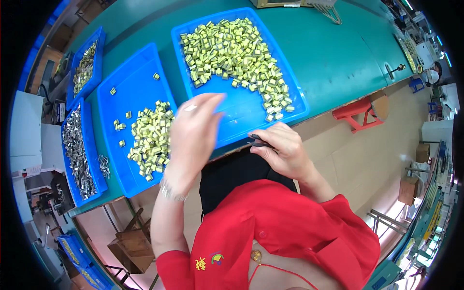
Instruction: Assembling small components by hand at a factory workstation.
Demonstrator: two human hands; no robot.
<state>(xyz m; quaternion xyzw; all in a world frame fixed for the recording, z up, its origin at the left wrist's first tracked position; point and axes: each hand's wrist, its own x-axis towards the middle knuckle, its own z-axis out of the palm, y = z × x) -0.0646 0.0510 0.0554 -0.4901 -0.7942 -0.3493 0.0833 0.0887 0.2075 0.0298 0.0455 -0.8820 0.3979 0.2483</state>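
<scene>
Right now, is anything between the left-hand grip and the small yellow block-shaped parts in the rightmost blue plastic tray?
Nothing visible: the blurred left-hand grip hangs over the rightmost tray's left edge, with the yellow parts just beyond. The right-hand grip, around a dark hand tool, is off to the right.

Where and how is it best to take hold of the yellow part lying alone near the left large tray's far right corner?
I would pinch the yellow part by two opposite sides, from above and slightly left. It is small, blocky and apart from the pile; the blue tray's wall is close on its right, so the left probably leaves more room.
</scene>
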